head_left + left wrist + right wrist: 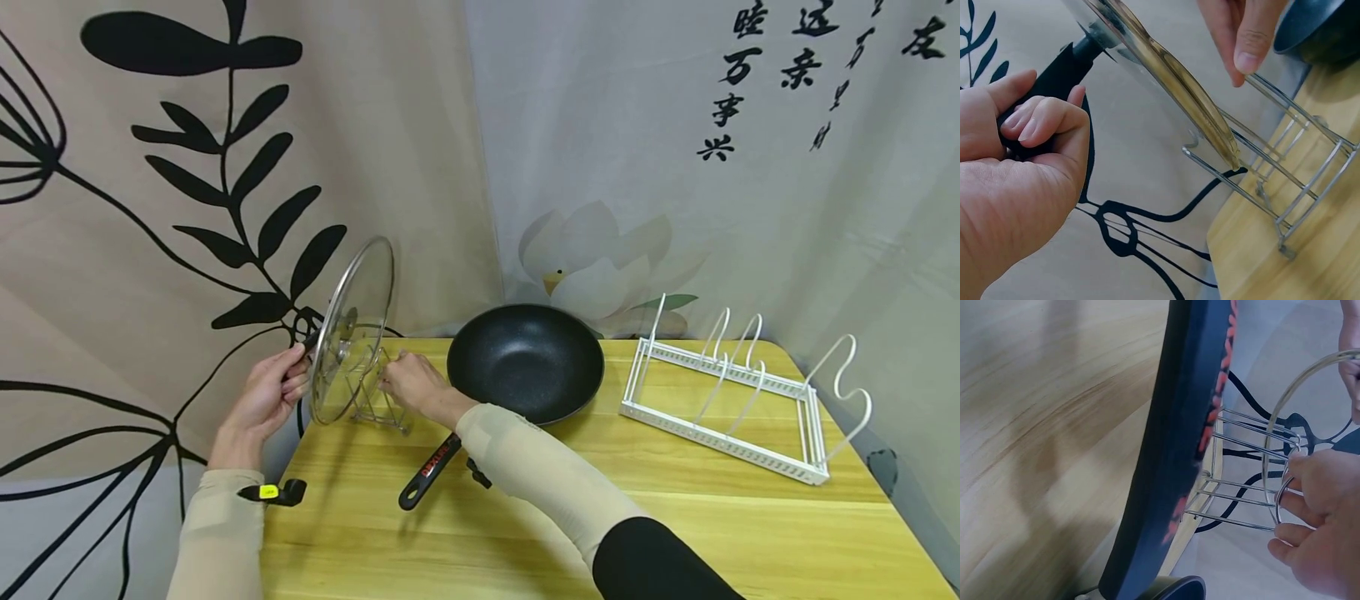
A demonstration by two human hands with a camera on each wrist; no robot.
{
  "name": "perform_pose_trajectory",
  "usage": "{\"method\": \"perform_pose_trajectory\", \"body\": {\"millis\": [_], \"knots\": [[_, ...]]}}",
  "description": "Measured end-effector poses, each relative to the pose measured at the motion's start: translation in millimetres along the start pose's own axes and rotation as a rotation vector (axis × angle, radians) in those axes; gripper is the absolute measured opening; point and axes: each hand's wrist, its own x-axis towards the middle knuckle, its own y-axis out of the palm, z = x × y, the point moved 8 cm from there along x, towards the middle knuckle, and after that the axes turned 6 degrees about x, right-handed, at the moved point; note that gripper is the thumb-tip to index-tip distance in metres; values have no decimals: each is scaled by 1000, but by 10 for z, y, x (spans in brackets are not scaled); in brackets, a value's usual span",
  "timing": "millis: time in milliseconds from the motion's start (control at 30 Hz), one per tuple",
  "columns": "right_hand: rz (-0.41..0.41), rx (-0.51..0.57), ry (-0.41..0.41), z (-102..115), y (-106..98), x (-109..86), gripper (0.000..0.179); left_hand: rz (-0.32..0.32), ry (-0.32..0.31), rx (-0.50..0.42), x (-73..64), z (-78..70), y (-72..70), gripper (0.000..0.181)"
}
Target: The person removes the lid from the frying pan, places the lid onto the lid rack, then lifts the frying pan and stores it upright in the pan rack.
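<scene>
My left hand [262,396] grips the black handle [1054,81] of a round glass lid [367,292] with a metal rim. The lid is tilted nearly upright, its lower rim at the top of a small silver wire rack [378,408] at the table's far left corner. With thumb and fingers, my right hand [416,383] pinches the rack's upper wire; in the right wrist view the fingers curl about a wire loop [1282,500]. Beside that hand sits a black frying pan [525,358], its handle [429,473] pointing toward me under the right forearm.
A white rack [720,437] with upright wire dividers stands at the right of the wooden table [525,542]. Behind the table hangs a printed curtain [420,167] with black leaves and writing. The table's left edge runs close to the wire rack.
</scene>
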Motion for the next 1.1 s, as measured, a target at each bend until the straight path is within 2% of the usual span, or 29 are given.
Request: {"method": "perform_pose_trajectory", "body": {"millis": [333, 567, 767, 1100], "knots": [[3, -19, -11, 3, -21, 18, 30, 6, -3, 23, 54, 123, -62, 36], [8, -22, 13, -14, -15, 20, 35, -15, -49, -9, 72, 198, -117, 31], [8, -30, 15, -9, -16, 21, 40, 1, -72, -11, 86, 260, -137, 31], [14, -6, 28, -17, -20, 13, 30, -27, -105, -34, 119, 386, -208, 29]]}}
